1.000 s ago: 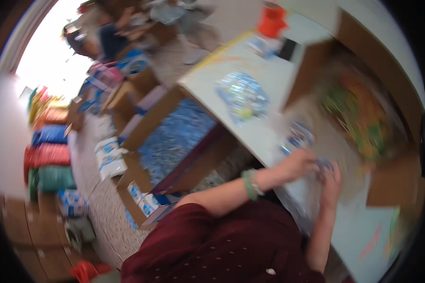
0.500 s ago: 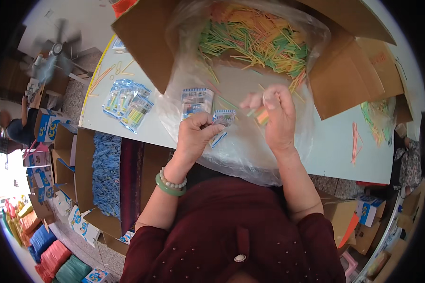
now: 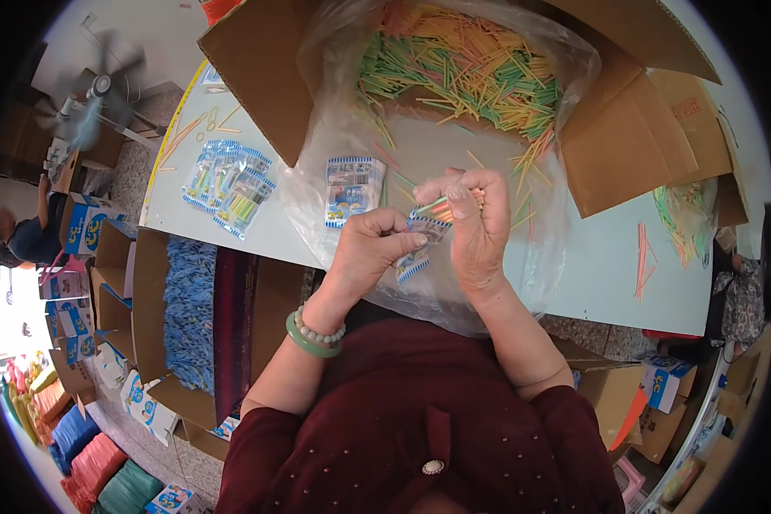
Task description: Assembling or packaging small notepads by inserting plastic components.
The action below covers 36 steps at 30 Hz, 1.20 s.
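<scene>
While the left hand [image 3: 370,250] pinches a small blue-and-clear packet [image 3: 414,267] between thumb and bent fingers, the right hand [image 3: 475,224] meets it just beside, its thumb and fingers clamped together on a little bundle of thin coloured sticks [image 3: 441,208]. The packet hangs tilted in front of the person's chest, above a clear plastic sheet [image 3: 454,295], and the ends of the bundle lie at its upper edge (whether any have slipped inside, I cannot tell). Near the left hand, on the sheet, lies a stack of flat packets [image 3: 353,190] with blue striped edges. Farther left, several packets with sticks in them [image 3: 230,184] overlap on the pale table [image 3: 608,291], and some loose sticks lie about beyond them. Past the hands, an open cardboard box [image 3: 261,77] stands with a heap of green, yellow, orange and pink sticks [image 3: 458,68] inside the plastic. A few pink sticks [image 3: 645,261] lie well apart at the right. Beside the table at the left, a carton [image 3: 150,325] holds a mass of blue packets [image 3: 191,313]. On the left wrist sit a green bangle [image 3: 313,344] and a beaded bracelet.
</scene>
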Motion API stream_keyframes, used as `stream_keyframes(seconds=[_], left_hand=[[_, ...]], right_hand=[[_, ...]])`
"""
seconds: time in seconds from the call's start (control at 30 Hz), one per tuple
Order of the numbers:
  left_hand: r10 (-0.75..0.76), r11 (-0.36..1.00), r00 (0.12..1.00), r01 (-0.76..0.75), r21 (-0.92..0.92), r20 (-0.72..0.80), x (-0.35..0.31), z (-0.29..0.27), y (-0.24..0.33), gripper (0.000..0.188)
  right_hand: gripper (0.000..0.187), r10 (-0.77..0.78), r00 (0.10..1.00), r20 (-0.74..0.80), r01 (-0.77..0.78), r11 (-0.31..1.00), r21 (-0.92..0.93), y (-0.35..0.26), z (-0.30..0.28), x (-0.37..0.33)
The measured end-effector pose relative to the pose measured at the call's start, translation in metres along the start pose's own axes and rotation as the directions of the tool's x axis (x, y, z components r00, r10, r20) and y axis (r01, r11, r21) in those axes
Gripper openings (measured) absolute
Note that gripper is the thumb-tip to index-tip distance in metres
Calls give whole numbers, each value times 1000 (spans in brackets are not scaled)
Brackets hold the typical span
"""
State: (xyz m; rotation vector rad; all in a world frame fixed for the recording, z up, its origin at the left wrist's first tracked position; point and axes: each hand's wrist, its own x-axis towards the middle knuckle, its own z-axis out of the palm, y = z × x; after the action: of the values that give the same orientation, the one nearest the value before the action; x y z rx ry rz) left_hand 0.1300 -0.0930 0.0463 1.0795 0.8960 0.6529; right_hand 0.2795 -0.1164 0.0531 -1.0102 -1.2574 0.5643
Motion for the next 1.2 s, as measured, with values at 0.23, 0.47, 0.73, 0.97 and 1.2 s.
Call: stream_keyframes(seconds=[0.23, 0.47, 0.73, 0.97, 1.2], left_hand=[[82, 996, 997, -82, -34, -8, 1, 4, -11, 11], [184, 983, 982, -184, -11, -35, -1, 5, -14, 9], [312, 943, 950, -311, 114, 12, -6, 10, -12, 8], [318, 913, 938, -342, 222, 136, -2, 13, -17, 14], [218, 971, 965, -201, -127, 143, 3, 20, -22, 19]], right_hand=[[14, 275, 960, 50, -278, 918, 282, -2, -9, -7], [18, 165, 975, 150, -196, 955, 222, -11, -13, -3], [18, 155, 948, 277, -217, 954, 208, -9, -17, 2], [17, 287, 906, 312, -342, 929, 139, -3, -18, -1], [15, 300, 918, 261, -325, 944, 59, -3, -20, -6]])
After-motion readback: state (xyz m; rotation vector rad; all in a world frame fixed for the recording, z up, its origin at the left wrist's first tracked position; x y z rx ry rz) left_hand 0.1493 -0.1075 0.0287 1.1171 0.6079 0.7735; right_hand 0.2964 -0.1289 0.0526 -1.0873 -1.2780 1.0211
